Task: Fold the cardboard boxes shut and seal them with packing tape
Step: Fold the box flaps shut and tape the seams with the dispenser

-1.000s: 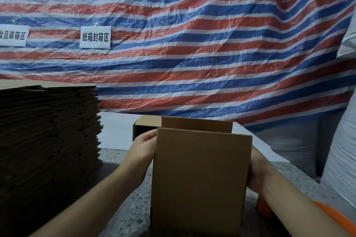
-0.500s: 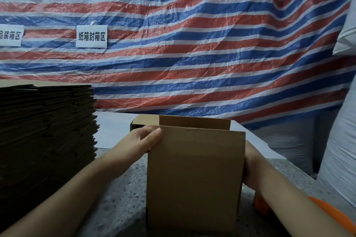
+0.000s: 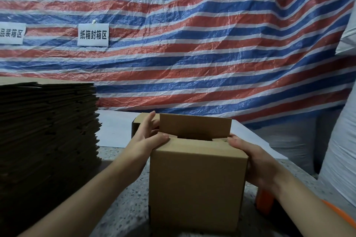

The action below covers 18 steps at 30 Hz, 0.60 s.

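Note:
A brown cardboard box point(image 3: 196, 184) stands upright on the speckled table point(image 3: 123, 209) right in front of me. Its near flap is folded down flat over the top; the far flap point(image 3: 195, 126) still stands up. My left hand point(image 3: 146, 136) presses on the box's top left edge, thumb on the folded flap and fingers stretched toward the far flap. My right hand point(image 3: 252, 158) holds the box's right side, its thumb over the top right corner. An orange tape dispenser point(image 3: 264, 201) peeks out behind my right wrist.
A tall stack of flattened cardboard boxes point(image 3: 46, 140) fills the left side. A second small box point(image 3: 141, 119) sits behind my left hand on a white sheet point(image 3: 115, 127). A striped tarp point(image 3: 192, 44) hangs behind, and a white sack point(image 3: 339, 159) stands at right.
The near flap, upright before, has been folded down over the top of the box. My left hand moved from the box's side up onto its top edge.

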{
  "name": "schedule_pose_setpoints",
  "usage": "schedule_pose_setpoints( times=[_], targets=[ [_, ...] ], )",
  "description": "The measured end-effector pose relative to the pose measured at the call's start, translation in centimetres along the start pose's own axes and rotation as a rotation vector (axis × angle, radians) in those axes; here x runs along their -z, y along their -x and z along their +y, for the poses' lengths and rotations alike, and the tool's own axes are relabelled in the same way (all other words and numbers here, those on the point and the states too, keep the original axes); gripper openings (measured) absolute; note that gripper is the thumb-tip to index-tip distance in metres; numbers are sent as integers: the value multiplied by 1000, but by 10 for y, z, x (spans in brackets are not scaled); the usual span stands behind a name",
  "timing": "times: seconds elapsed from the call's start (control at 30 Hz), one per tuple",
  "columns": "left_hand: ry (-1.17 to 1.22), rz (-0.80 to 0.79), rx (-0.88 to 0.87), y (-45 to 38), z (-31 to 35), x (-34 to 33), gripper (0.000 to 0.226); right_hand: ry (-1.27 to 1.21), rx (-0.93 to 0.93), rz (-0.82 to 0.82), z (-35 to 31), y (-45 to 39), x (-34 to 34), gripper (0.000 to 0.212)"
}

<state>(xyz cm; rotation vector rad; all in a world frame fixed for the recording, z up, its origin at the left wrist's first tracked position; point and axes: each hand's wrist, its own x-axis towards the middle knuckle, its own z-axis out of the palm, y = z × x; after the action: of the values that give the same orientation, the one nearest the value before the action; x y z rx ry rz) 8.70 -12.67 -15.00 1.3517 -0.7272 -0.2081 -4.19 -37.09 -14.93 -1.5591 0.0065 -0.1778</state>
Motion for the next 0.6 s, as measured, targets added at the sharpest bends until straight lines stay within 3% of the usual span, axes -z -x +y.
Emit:
schedule_pose_setpoints(
  times=[0.17,0.33,0.47,0.6],
  targets=[
    [-4,19,9,3,2,0,72,10,143,-15,-9,0,-2,61],
    [10,7,31,5,4,0,24,-59,221,15,-10,3,-3,43],
    [-8,48,9,4,0,-1,24,4,213,17,-6,-1,2,24],
    [-123,81,-65,1,0,0,12,56,223,49,-6,-3,1,24]
  ],
)
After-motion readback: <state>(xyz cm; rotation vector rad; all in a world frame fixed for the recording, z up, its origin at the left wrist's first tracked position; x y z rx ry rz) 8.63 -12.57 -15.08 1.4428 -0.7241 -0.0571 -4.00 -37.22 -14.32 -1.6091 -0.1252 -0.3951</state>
